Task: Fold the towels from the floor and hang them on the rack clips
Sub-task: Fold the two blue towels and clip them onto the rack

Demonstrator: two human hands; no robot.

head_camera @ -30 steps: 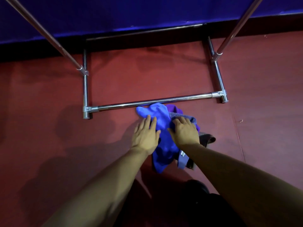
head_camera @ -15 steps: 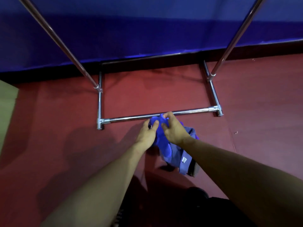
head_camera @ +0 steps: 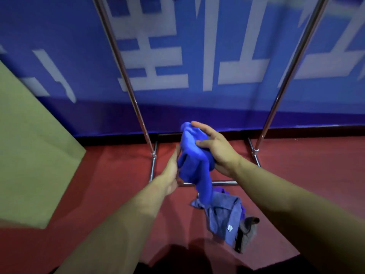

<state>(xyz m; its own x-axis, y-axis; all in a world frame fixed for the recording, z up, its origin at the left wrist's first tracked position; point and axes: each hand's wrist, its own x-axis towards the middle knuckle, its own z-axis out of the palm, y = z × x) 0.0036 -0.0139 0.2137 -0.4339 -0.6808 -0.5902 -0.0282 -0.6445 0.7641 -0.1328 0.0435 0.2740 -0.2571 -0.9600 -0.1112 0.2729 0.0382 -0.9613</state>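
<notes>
Left hand point(head_camera: 171, 171) is seen edge-on, fingers straight and pointing up, pressed flat against the left side of the bright blue towel point(head_camera: 194, 165). Right hand point(head_camera: 214, 150), just across the cloth from it, grasps the same towel, thumb curled over the front of the bunched top and fingers stretched over its upper edge. Between the two hands the towel is held off the floor, crumpled at the top and hanging in a loose tail, its long axis running roughly top to bottom with the tail pointing down toward the person.

Well left of the left hand a flat olive-green panel point(head_camera: 33, 147) lies on the floor. Above and behind that hand the left chrome upright point(head_camera: 126, 80) of the rack slants up; its base bars point(head_camera: 225, 182) lie on the red floor point(head_camera: 110, 178) behind and under both hands, partly hidden by the towel. Below the right hand, straight under the towel's tail, a heap of cloths rests on the floor: a grey-blue towel point(head_camera: 223, 216) with a small white tag, a purple one point(head_camera: 220, 189) peeking out behind it, and a dark grey one point(head_camera: 247, 232) at its right edge. Right of the right hand the second chrome upright point(head_camera: 284, 82) rises against the blue banner point(head_camera: 197, 46) with blurred white lettering.
</notes>
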